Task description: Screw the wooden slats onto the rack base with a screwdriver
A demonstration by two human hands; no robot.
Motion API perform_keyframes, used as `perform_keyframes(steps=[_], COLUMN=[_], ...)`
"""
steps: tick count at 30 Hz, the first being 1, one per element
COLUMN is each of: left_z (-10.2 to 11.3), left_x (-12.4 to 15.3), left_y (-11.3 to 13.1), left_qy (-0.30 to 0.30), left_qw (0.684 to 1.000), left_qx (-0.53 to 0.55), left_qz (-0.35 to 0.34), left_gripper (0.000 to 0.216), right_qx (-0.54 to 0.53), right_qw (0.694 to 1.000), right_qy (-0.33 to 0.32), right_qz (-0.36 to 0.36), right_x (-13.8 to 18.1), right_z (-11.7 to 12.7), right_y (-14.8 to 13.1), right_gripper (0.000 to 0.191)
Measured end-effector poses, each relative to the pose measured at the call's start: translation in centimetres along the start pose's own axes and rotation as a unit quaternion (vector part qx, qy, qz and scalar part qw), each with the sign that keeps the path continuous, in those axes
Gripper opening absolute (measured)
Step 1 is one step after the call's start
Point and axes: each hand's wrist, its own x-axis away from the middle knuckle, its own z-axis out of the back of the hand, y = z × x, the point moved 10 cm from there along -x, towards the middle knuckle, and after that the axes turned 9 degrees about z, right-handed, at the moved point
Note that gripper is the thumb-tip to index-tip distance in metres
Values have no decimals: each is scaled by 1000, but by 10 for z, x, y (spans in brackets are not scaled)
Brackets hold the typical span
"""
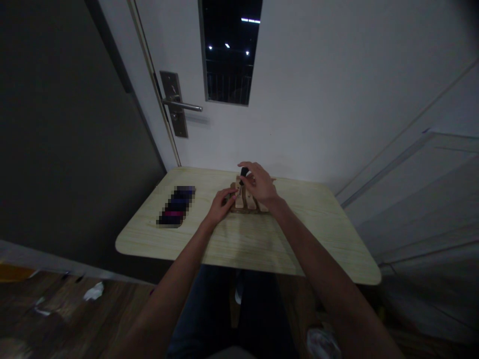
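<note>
A small brown wooden piece (250,210) with several pale upright slats stands on the table in front of me. My left hand (220,205) is at its left side, thumb and fingertips closed on the edge of the leftmost slat (239,201). From above and behind, my right hand (262,185) curls over the piece. Between its thumb and fingers is a small black object (244,171), held upright over the leftmost slat; its exact kind is too small and dark to tell. The right hand hides the upper part of the wooden piece.
The pale wood-grain table (258,244) has rounded corners. A pixelated dark rectangular item (175,207) lies at its left. Behind stands a white door with a metal handle (183,104) and a narrow window (232,55). White scraps (93,291) lie on the floor at left.
</note>
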Motion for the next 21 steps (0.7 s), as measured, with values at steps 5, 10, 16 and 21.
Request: perform_keyframes(steps=[5, 10, 16, 21], left_z=[0, 0, 0, -1], left_x=[0, -1, 0, -1], left_y=[1, -3, -4, -4], left_qy=[3, 4, 1, 0], left_qw=[1000, 1000, 1000, 1000], left_qx=[-4, -2, 3, 1], left_qz=[-6, -4, 1, 3], left_gripper=[29, 29, 30, 29], right_qx=[7, -11, -5, -2], right_qw=[1000, 1000, 1000, 1000], right_qy=[0, -14, -10, -4], right_qz=[-1, 6, 7, 12], right_x=[-1, 1, 3, 1], right_z=[-2, -7, -7, -6], right_y=[1, 4, 7, 4], right_gripper=[20, 40, 39, 38])
